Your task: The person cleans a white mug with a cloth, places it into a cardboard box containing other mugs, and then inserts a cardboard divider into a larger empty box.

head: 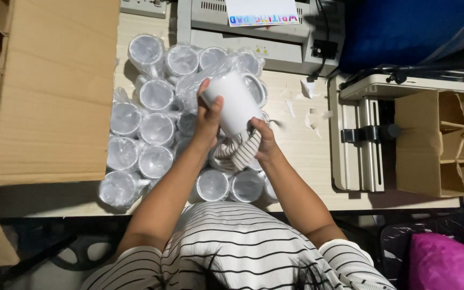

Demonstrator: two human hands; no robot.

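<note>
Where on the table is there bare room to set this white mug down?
The clearest patch of table lies right of the right hand, bordered by the laminator behind and the beige machine to the right, with only paper scraps. Left of the left hand holding the white mug, wrapped mugs crowd up to the cardboard box.

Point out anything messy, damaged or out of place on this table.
Small torn white scraps lie scattered on the wooden table, right of the plastic-wrapped mugs. Otherwise nothing looks broken or spilled; the left hand and right hand hold a white mug with a striped cloth.
</note>
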